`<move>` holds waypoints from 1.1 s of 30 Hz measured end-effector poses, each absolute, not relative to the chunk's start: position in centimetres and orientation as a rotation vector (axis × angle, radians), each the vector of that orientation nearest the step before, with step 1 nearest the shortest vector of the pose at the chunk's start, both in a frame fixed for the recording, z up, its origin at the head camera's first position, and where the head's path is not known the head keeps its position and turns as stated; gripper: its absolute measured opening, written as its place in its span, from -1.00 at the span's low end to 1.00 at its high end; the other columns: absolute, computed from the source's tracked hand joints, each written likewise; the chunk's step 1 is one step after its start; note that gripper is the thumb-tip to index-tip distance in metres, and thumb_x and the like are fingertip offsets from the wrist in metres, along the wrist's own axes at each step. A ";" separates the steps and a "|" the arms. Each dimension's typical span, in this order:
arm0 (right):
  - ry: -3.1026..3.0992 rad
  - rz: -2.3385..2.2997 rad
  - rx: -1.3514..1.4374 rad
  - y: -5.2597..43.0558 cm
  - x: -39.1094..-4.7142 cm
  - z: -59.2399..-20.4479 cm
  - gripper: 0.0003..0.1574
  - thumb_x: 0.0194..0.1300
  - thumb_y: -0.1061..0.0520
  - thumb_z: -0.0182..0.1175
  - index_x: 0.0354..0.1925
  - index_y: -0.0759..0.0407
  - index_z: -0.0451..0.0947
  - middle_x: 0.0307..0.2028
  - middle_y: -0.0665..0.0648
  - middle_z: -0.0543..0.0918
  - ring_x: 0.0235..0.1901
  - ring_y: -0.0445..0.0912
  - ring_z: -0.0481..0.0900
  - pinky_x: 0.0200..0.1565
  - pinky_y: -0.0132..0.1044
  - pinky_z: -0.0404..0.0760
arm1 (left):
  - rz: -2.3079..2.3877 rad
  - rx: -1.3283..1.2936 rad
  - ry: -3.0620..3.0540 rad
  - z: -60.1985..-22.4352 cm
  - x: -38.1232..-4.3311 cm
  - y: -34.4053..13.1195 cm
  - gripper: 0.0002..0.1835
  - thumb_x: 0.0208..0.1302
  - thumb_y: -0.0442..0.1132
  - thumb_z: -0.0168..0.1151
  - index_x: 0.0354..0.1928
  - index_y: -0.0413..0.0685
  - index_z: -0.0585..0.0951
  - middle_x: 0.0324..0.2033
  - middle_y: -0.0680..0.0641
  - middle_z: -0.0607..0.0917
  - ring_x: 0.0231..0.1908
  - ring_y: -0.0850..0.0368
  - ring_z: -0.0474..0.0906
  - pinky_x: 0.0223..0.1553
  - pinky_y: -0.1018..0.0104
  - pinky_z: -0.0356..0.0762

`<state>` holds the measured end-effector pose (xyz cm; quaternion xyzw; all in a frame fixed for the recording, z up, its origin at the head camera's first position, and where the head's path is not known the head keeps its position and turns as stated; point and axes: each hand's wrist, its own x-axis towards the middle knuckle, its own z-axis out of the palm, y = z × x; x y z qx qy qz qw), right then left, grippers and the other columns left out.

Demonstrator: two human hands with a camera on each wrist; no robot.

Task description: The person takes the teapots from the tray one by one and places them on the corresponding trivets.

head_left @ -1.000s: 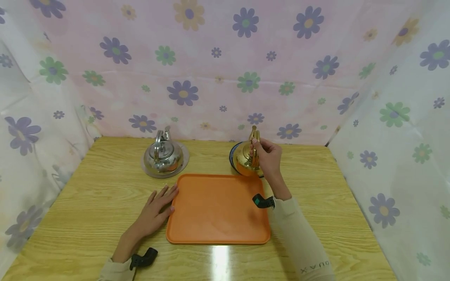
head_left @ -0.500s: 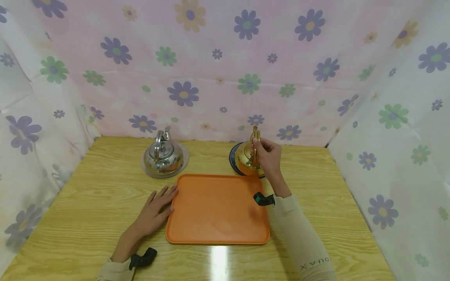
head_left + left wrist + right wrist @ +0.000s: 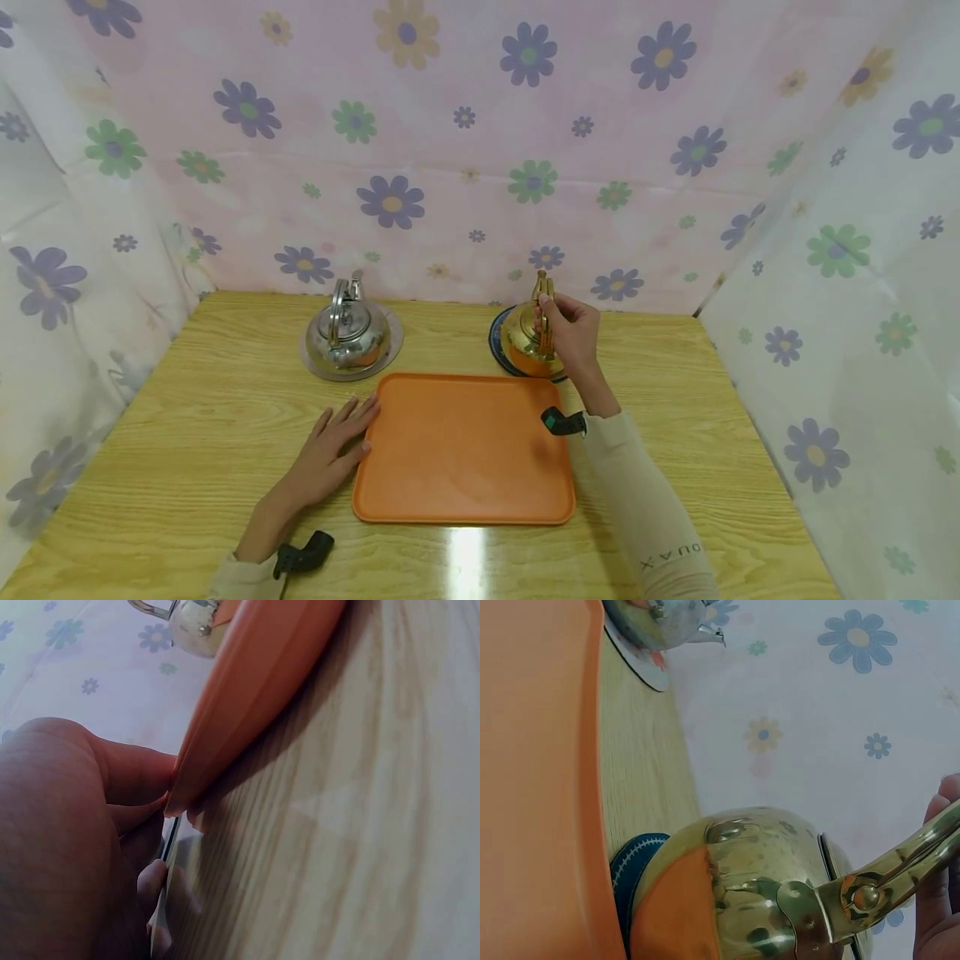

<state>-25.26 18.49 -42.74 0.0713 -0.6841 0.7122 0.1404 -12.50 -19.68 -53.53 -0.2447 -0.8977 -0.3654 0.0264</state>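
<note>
Tabletop: right hand point(image 3: 572, 332) grips gold kettle point(image 3: 765, 892), seemingly lifted.

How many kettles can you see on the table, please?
2. A silver kettle stands on a round silver mat at the back left, beyond the orange tray. A gold kettle sits at the back right on a dark blue mat, its handle gripped by the right hand.
</note>
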 end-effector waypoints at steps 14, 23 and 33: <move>-1.943 2.151 0.099 18.4 -25.7 -43.2 -0.74 0.50 0.21 0.17 -0.17 0.41 0.69 -0.37 0.34 0.68 -0.50 0.00 0.66 -0.35 -0.23 0.74 | -1.127 -0.751 -2.770 -53.7 -12.5 -19.7 -0.42 0.50 -0.19 0.14 0.49 -0.19 0.36 0.50 -0.22 0.30 0.49 -0.42 0.09 0.53 -0.22 -0.28; -1.950 2.145 0.065 18.2 -25.8 -43.5 -0.64 0.47 0.08 0.24 -0.10 0.41 0.68 -0.41 0.11 0.68 -0.48 -0.05 0.66 -0.32 -0.29 0.73 | -1.123 -0.757 -2.758 -53.7 -12.4 -19.7 -0.42 0.49 -0.20 0.15 0.48 -0.20 0.37 0.49 -0.22 0.32 0.48 -0.42 0.11 0.51 -0.24 -0.25; -1.961 2.165 0.059 18.2 -25.4 -43.1 -0.57 0.48 0.06 0.24 0.02 0.44 0.65 -0.37 0.12 0.69 -0.45 -0.07 0.68 -0.27 -0.29 0.74 | -1.135 -0.753 -2.741 -53.8 -12.5 -19.7 -0.43 0.49 -0.20 0.16 0.47 -0.19 0.38 0.49 -0.23 0.33 0.47 -0.44 0.12 0.49 -0.30 -0.21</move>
